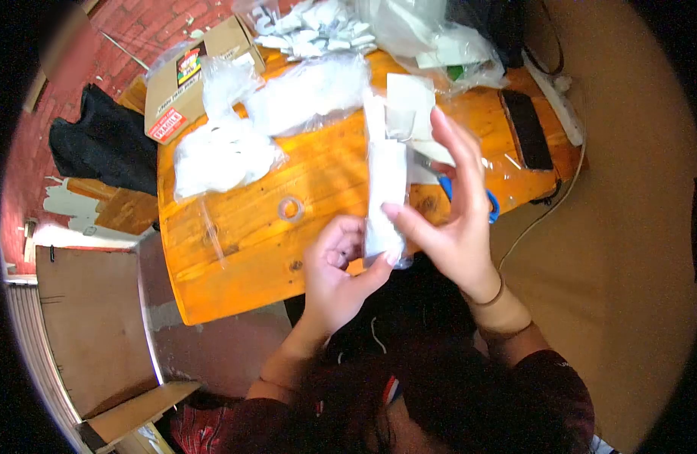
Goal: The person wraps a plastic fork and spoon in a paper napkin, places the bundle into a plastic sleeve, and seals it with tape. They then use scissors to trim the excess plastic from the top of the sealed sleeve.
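A long, narrow white packet in clear plastic (388,178) stands up from my left hand (342,265). The thumb and fingers of that hand are closed on its lower end. My right hand (460,223) is beside the packet with its fingers stretched upward and apart. Its thumb tip overlaps the packet's face in this view. Blue scissor-like handles (494,206) show on the table behind the right hand, partly covered by it. White paper sheets (410,102) lie just beyond the packet.
On the wooden table (250,280) are a tape roll (282,209), a bag of white pieces (223,159), a larger clear plastic bag (310,94), and a heap of small white pieces (314,30). A cardboard box (164,94) stands at the left, a dark phone (526,129) at the right.
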Action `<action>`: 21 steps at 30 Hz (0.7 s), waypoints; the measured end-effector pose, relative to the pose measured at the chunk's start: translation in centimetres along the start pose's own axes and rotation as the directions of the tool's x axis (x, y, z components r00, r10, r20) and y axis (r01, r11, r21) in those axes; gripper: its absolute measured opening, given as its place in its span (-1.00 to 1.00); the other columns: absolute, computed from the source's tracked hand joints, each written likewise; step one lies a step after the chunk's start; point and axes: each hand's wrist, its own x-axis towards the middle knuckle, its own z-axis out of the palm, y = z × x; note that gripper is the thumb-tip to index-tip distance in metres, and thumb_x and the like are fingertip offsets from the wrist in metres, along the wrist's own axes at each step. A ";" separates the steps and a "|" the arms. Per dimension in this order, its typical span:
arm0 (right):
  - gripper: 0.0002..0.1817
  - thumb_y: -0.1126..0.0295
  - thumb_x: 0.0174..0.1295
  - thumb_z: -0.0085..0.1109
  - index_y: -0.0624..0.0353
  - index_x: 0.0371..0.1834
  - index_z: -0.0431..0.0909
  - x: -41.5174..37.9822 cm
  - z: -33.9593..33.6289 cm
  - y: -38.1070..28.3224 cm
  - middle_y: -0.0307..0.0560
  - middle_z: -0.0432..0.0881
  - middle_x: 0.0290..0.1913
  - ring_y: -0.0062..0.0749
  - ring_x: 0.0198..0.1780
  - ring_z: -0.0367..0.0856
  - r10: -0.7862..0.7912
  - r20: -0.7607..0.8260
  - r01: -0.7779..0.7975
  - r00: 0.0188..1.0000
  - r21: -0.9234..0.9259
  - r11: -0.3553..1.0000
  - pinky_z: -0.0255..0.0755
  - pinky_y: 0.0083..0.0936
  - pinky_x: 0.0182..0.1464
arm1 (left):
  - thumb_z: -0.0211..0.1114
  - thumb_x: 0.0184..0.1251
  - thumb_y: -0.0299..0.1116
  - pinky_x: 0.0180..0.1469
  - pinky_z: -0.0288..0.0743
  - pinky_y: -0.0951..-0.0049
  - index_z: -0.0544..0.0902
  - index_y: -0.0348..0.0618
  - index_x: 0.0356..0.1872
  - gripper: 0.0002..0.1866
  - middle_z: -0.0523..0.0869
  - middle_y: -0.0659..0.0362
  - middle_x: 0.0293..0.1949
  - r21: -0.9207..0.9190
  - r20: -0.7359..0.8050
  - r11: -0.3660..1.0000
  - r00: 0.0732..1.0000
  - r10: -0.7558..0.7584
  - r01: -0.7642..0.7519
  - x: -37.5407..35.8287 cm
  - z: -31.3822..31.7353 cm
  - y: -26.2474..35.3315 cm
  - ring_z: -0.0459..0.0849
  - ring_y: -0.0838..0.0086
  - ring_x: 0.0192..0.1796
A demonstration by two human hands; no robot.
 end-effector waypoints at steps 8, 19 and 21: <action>-0.37 0.38 0.07 0.32 0.23 0.25 0.35 4.8 0.4 1.0 0.10 0.42 0.15 -0.15 0.25 0.34 -0.064 0.064 0.065 0.996 -0.006 0.998 0.17 -0.34 0.30 | 0.35 0.07 -0.66 -0.13 0.50 0.57 0.49 -0.30 -0.18 -0.71 0.68 0.15 -0.29 0.066 0.059 0.991 0.992 0.109 -0.113 -0.8 -3.6 -0.9 0.66 0.57 -0.22; -0.30 0.23 -0.14 0.43 -0.31 0.19 0.42 20.5 2.6 14.8 -0.13 -0.02 0.49 0.18 0.43 0.01 -0.061 0.355 0.360 0.933 -0.909 0.210 0.18 0.30 0.19 | 0.34 0.06 -0.72 -0.16 0.57 0.49 0.45 -0.33 -0.29 -0.75 0.68 0.05 -0.35 0.373 -0.305 0.897 0.882 0.361 -0.238 -4.1 -9.8 -2.1 0.68 0.50 -0.27; -0.27 0.21 -0.13 0.44 -0.35 0.23 0.39 23.4 2.4 17.1 -0.13 -0.01 0.49 0.14 0.47 -0.06 0.110 0.281 0.237 0.953 -0.923 0.303 0.15 0.29 0.23 | 0.33 0.06 -0.73 -0.15 0.57 0.48 0.45 -0.32 -0.25 -0.73 0.67 0.02 -0.32 0.320 -0.304 0.906 0.875 0.377 -0.279 -4.4 -10.6 -2.5 0.68 0.48 -0.26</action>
